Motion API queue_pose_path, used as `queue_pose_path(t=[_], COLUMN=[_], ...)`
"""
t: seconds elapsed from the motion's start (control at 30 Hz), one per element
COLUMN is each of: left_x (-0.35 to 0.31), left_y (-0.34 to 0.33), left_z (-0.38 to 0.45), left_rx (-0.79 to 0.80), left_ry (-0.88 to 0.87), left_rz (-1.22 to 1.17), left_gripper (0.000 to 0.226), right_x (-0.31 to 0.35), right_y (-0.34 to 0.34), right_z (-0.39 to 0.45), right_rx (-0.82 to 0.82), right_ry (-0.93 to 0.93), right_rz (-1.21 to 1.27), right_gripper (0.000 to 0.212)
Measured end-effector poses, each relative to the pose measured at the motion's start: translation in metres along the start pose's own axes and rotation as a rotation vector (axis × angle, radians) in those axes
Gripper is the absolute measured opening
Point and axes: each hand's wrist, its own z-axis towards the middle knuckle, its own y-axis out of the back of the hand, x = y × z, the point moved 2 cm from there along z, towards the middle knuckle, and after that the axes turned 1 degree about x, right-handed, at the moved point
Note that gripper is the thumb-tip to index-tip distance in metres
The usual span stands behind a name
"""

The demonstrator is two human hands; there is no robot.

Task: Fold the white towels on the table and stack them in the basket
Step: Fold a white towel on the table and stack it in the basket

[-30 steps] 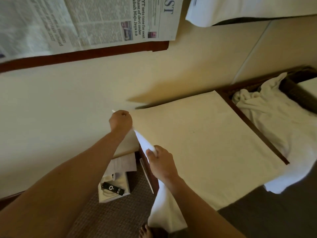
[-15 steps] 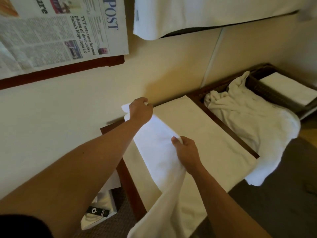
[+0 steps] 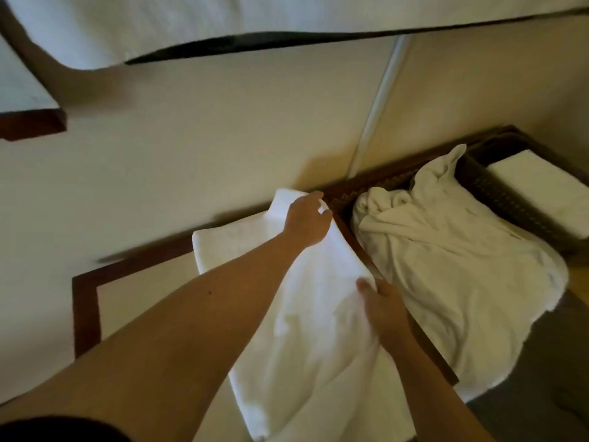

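You have the towel (image 3: 312, 314) laid lengthwise on the table (image 3: 86, 301), its far end at about 12 o'clock by the wall and its near end trailing toward 6 o'clock over the table's front edge; that run seems meant to give you a long, flat strip to fold. Your left hand (image 3: 306, 218) reaches far out, arm nearly straight, fingers curled over the far corner and pinching it. Your right hand (image 3: 385, 311) sits nearer, at about 4 o'clock from the left, thumb on top and fingers round the towel's right edge, gripping it. At 3 o'clock a crumpled pile (image 3: 452, 266) waits unfolded, and beyond it the basket (image 3: 510, 199) already holds a folded towel (image 3: 548, 189).
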Motion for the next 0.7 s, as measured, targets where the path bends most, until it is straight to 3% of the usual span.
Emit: queue_pose_path(t=[0.1,0.23,0.3,0.47,0.6,0.7], left_x=[0.031,0.101,0.132,0.183,0.192,0.196], left_y=[-0.03,-0.003,0.031,0.099,0.117,0.125], left_z=[0.009,-0.002,-0.008,-0.018,-0.021,-0.019], left_rx=[0.175,-0.108,-0.251,-0.198,-0.209,-0.267], left_ry=[0.022,0.007,0.081,0.416,0.38,0.346], left_rz=[0.08,0.266,0.38,0.655,0.65,0.588], left_gripper=[0.069,0.047,0.042,0.049,0.043,0.032], right_x=[-0.012,0.008,0.031,0.089,0.116,0.122], right_y=[0.005,-0.004,-0.021,-0.067,-0.093,-0.101], right_z=[0.038,0.091,0.121,0.179,0.208,0.222], right_rx=[0.089,0.116,0.133,0.229,0.218,0.19], right_ry=[-0.004,0.014,0.073,0.242,0.376,0.445], right_rz=[-0.252,-0.353,-0.375,-0.402,-0.356,-0.385], right_gripper=[0.026,0.033,0.04,0.039,0.028,0.04])
